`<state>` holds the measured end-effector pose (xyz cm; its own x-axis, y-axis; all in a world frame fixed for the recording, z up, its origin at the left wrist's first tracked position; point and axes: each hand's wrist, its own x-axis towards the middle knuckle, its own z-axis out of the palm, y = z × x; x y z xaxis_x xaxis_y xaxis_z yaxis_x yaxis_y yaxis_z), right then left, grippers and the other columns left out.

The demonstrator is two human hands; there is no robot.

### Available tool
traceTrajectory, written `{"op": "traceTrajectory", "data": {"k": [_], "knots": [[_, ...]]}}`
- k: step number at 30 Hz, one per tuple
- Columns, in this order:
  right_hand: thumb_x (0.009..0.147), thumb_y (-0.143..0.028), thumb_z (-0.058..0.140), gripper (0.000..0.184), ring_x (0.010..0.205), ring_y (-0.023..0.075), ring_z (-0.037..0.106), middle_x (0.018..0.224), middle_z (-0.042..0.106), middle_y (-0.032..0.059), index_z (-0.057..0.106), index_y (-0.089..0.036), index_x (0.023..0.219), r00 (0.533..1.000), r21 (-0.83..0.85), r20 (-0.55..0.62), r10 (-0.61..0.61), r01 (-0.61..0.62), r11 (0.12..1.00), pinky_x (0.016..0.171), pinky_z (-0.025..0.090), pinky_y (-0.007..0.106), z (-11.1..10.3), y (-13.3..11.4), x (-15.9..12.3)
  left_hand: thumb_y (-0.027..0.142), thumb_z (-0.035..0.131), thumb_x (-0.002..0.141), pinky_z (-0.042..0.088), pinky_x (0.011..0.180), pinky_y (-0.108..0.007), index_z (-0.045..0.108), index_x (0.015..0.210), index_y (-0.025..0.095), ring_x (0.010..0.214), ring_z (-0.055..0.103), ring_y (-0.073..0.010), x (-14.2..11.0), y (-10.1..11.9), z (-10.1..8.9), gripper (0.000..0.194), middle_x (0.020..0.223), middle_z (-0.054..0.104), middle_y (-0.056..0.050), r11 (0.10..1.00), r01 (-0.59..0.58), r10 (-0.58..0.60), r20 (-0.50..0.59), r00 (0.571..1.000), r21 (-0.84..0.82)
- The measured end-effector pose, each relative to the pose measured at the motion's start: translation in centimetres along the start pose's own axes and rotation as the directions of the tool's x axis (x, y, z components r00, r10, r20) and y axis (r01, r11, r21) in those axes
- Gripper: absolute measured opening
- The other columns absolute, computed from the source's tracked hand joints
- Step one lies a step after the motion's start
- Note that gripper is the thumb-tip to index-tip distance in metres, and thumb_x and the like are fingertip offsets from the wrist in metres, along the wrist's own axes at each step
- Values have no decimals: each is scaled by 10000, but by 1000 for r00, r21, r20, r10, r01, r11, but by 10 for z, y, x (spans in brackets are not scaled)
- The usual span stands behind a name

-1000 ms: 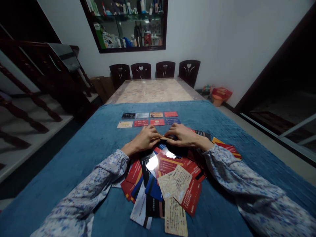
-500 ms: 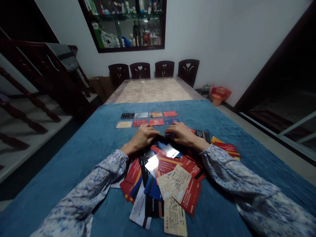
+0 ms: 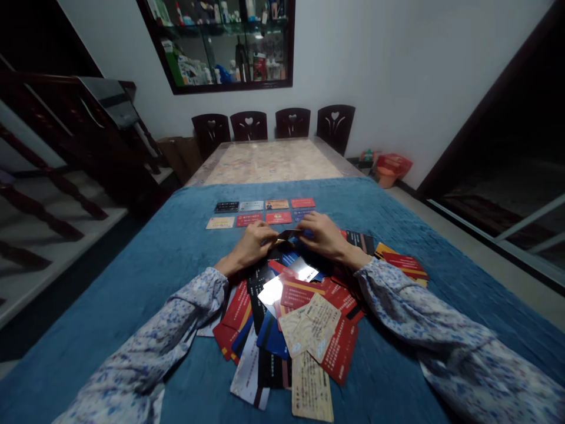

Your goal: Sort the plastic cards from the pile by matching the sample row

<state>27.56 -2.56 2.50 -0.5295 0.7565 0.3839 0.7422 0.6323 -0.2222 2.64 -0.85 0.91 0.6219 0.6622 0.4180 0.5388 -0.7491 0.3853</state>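
Between my hands a dark card (image 3: 288,234) is held up, tilted, over the far edge of a loose pile of cards. My left hand (image 3: 255,240) pinches its left end, and my right hand (image 3: 321,234) grips its right end. The pile below holds red cards (image 3: 342,347), beige cards (image 3: 312,386), blue cards (image 3: 272,335), black cards and white ones, overlapping at many angles. A shiny card (image 3: 271,290) in it reflects the light. Just beyond my hands lie two rows of cards, among them a black card (image 3: 226,206) and a cream card (image 3: 220,222). My right hand partly hides a blue card there.
A blue cloth (image 3: 168,253) covers the near part of the table (image 3: 282,156). More red and yellow cards (image 3: 404,265) lie right of my right sleeve. Dark chairs (image 3: 248,125) stand at the far end, and a stair railing (image 3: 44,159) is on the left.
The card between my hands has tipped, so more of its dark face shows. My right hand has lifted slightly, and its fingers now cover more of the blue card behind. The pile looks unchanged.
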Motion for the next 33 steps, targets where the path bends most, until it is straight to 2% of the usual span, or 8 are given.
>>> {"op": "traceTrajectory", "data": {"k": [5, 10, 15, 23, 28, 33], "knots": [[918, -236, 577, 162, 992, 277, 550, 1011, 711, 127, 712, -190, 994, 1000, -14, -13, -4, 4, 1000, 820, 393, 374, -1, -2, 1, 174, 627, 925, 526, 930, -438, 784, 981, 198, 963, 629, -238, 0, 1, -1, 169, 939, 770, -78, 999, 0, 1, -23, 1000, 43], [912, -213, 570, 165, 1015, 272, 575, 1027, 710, 128, 698, -189, 1014, 999, -2, -41, -1, 1, 1000, 902, 409, 386, 2, -4, 1, 178, 641, 898, 527, 965, -464, 763, 1070, 197, 1016, 635, -250, 1, 5, -4, 212, 1026, 769, -86, 1000, -4, 6, -89, 996, 31], [941, -218, 575, 151, 993, 259, 597, 1033, 714, 132, 708, -186, 1004, 999, -44, -45, 23, -25, 999, 929, 405, 378, 4, -8, 3, 158, 646, 883, 520, 977, -469, 760, 1072, 196, 998, 635, -245, 2, 9, -5, 225, 1015, 773, -77, 998, -47, 53, -143, 988, 41], [999, -260, 581, 145, 912, 232, 588, 919, 749, 94, 711, -199, 979, 982, -212, -140, -125, 93, 973, 859, 359, 342, 11, -7, 11, 126, 674, 904, 545, 886, -400, 751, 1015, 190, 909, 646, -210, 4, 8, -5, 149, 911, 777, -55, 979, -193, 204, -282, 937, 66], [1028, -262, 547, 178, 930, 243, 550, 861, 760, 77, 715, -205, 1011, 964, -325, -138, -228, 174, 930, 849, 298, 368, 10, -12, 22, 100, 663, 897, 548, 836, -378, 746, 991, 190, 871, 636, -205, 3, 5, -6, 155, 875, 765, -44, 978, -179, 202, -282, 938, 106], [1015, -260, 565, 169, 945, 251, 526, 888, 765, 84, 722, -197, 1036, 965, -327, -133, -224, 171, 930, 830, 270, 372, 11, -15, 27, 62, 638, 875, 546, 847, -348, 721, 1088, 178, 916, 648, -201, 1, 6, -8, 256, 948, 752, -52, 989, -112, 135, -275, 952, 96]]}}
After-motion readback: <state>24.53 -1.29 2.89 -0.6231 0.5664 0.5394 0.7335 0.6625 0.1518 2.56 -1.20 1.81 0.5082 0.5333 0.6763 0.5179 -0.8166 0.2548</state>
